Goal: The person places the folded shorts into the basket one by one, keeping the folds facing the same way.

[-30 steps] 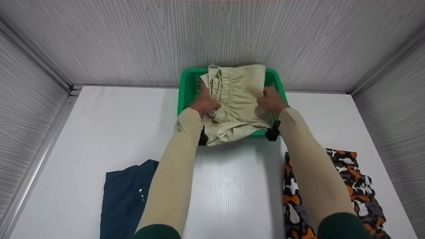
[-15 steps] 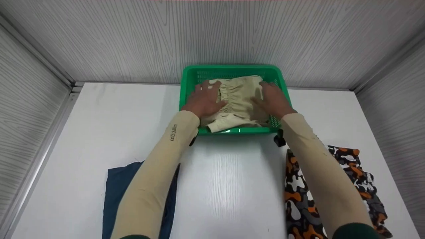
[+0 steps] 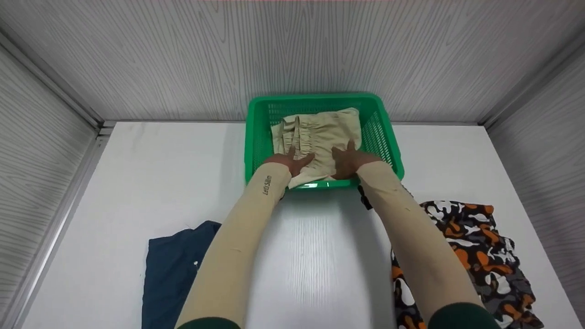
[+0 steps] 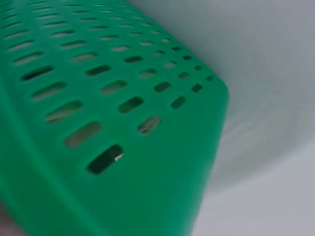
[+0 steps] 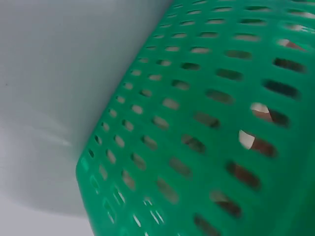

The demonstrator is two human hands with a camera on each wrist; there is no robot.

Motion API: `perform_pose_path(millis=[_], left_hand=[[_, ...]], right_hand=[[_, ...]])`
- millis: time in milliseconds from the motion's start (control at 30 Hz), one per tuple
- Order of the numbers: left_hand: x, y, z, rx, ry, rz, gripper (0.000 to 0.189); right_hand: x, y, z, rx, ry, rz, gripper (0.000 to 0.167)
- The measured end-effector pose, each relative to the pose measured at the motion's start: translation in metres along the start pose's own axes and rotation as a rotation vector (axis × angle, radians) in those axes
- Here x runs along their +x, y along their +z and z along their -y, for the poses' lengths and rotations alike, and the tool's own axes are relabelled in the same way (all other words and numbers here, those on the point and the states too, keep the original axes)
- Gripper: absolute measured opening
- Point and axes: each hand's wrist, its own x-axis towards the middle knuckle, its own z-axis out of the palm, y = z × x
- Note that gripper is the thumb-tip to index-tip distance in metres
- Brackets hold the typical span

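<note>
A folded khaki garment [image 3: 331, 125] with a gathered, elastic-looking band lies inside a green slotted plastic basket [image 3: 393, 157]. My left hand [image 3: 291, 162] rests on the garment's front left part, thumb and fingers spread. Opposite it, my right hand [image 3: 349, 161] presses on the front right part, its fingers also spread. Both wrists cross the basket's front rim. In the left wrist view the basket's outer wall [image 4: 162, 147] fills most of the picture, with pale cloth behind the slots. The right wrist view shows the basket wall [image 5: 147, 113] too, with bits of hand through the slots.
A dark blue folded cloth [image 3: 171, 265] lies at the front left of the white table [image 3: 183, 183], partly under my left sleeve. At the front right is an orange, black and white camouflage cloth [image 3: 484, 242]. A grey wood-grain panel [image 3: 292, 50] stands behind the basket.
The khaki garment, held up over the basket earlier, has gone down into it. My hands have let go of its sides, flattened on it, then slid back toward the front rim.
</note>
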Motion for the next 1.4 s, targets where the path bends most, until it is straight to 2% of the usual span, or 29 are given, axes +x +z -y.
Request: perform_pose_path(millis=[33, 67, 133, 233, 300, 467, 600, 667, 733, 800, 900, 967, 1033, 1133, 1267, 1400], left_hand=[[-0.003, 0.002, -0.001, 0.014, 0.014, -0.020, 0.067], [-0.005, 0.004, -0.001, 0.050, 0.033, -0.040, 0.066], [-0.011, 0.007, -0.002, 0.187, 0.105, -0.066, 0.060], [-0.017, 0.009, -0.002, 0.351, 0.183, -0.118, 0.067], [-0.021, 0.011, -0.001, 0.370, 0.195, -0.140, 0.068], [-0.026, 0.015, 0.003, 0.352, 0.177, -0.145, 0.065], [-0.023, 0.020, 0.006, 0.356, 0.170, -0.160, 0.065], [-0.019, 0.023, 0.008, 0.360, 0.175, -0.146, 0.066], [-0.010, 0.025, 0.010, 0.341, 0.174, -0.100, 0.067], [0.003, 0.024, 0.014, 0.287, 0.171, -0.025, 0.067], [0.022, 0.016, 0.023, 0.159, 0.180, 0.042, 0.060], [0.030, 0.009, 0.028, 0.058, 0.196, 0.041, 0.051], [0.031, 0.001, 0.032, -0.010, 0.224, -0.001, 0.046], [0.033, -0.010, 0.034, -0.070, 0.278, -0.075, 0.045], [0.036, -0.025, 0.036, -0.064, 0.376, -0.189, 0.041], [0.035, -0.028, 0.041, -0.069, 0.469, -0.323, 0.039]], right_hand=[[-0.001, 0.001, 0.002, 0.002, 0.014, 0.012, 0.072], [-0.002, 0.002, 0.003, 0.161, 0.065, -0.010, 0.077], [-0.006, 0.003, 0.006, 0.291, 0.128, -0.029, 0.085], [-0.014, 0.003, 0.009, 0.276, 0.137, -0.047, 0.086], [-0.020, 0.003, 0.013, 0.280, 0.137, -0.066, 0.088], [-0.026, 0.007, 0.023, 0.341, 0.153, -0.108, 0.092], [-0.019, 0.013, 0.024, 0.360, 0.160, -0.113, 0.091], [-0.012, 0.019, 0.021, 0.353, 0.148, -0.094, 0.090], [-0.002, 0.026, 0.016, 0.339, 0.110, -0.072, 0.089], [0.009, 0.033, 0.009, 0.315, 0.034, -0.071, 0.084], [0.015, 0.036, -0.004, 0.395, -0.049, -0.110, 0.083], [0.016, 0.034, -0.013, 0.474, -0.081, -0.167, 0.083], [0.014, 0.032, -0.022, 0.572, -0.083, -0.224, 0.088], [0.012, 0.027, -0.039, 0.640, -0.091, -0.333, 0.086], [0.001, 0.020, -0.064, 0.683, -0.105, -0.472, 0.080], [-0.010, 0.019, -0.086, 0.702, -0.097, -0.583, 0.074]])
